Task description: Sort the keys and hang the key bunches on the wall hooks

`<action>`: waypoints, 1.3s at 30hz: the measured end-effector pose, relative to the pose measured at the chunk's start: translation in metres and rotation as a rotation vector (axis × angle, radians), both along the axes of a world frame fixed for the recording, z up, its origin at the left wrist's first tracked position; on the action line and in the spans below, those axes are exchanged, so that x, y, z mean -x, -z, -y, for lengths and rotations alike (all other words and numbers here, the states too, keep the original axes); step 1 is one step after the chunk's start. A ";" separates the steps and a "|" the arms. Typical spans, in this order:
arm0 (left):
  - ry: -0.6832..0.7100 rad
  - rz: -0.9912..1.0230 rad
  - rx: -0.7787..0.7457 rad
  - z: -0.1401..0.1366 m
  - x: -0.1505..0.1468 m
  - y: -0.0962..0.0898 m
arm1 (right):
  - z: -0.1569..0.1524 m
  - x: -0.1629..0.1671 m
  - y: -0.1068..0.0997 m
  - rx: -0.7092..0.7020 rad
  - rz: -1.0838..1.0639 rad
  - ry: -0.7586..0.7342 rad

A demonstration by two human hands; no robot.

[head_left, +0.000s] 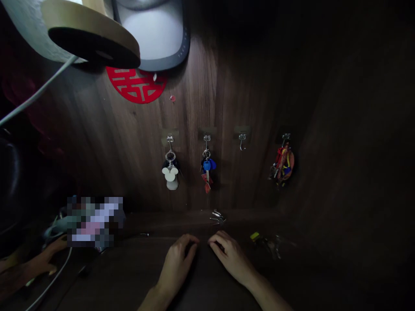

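Observation:
My left hand point(177, 264) rests on the dark wooden tabletop, its fingers curled in and the thumb against them. Facing it, a short gap away, lies my right hand point(231, 258), curled the same way. No object shows in either one. Just beyond my right fingertips is a small bunch of metal keys point(218, 217). To the right of that hand lies a second bunch of keys point(274, 248) with a yellow-green tag point(255, 236), dim in the shadow.
On the upright wooden panel, hooks hold keys with a mouse-shaped fob point(170, 174), blue-headed keys point(207, 165) and a colourful bundle point(285, 164); one bare hook point(242, 141) hangs between. A lamp point(90, 36), cap point(152, 39) and red paper-cut point(139, 88) are above. Another person's hand point(42, 261) is left.

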State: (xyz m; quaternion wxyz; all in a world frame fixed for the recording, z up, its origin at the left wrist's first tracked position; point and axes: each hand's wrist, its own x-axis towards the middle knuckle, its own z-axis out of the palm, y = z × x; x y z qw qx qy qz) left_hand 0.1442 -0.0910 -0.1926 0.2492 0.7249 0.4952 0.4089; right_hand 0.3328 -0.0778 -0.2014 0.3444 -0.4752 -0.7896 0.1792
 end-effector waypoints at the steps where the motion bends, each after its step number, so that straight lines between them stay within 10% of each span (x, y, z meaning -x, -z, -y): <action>1: 0.019 -0.033 -0.003 0.001 0.001 0.004 | 0.000 0.000 0.000 0.000 0.007 -0.001; 13: 0.129 -0.173 -0.001 -0.002 0.000 0.007 | 0.000 -0.013 -0.001 -0.124 0.151 0.023; 21: 0.140 -0.172 0.000 -0.003 0.001 0.008 | -0.014 -0.093 -0.002 -0.083 0.282 0.815; 24: 0.143 -0.183 0.000 -0.003 0.001 0.007 | -0.018 -0.107 0.009 0.038 0.304 0.903; 39: 0.176 -0.267 -0.065 0.002 0.004 0.009 | -0.016 -0.037 0.012 0.148 -0.478 0.093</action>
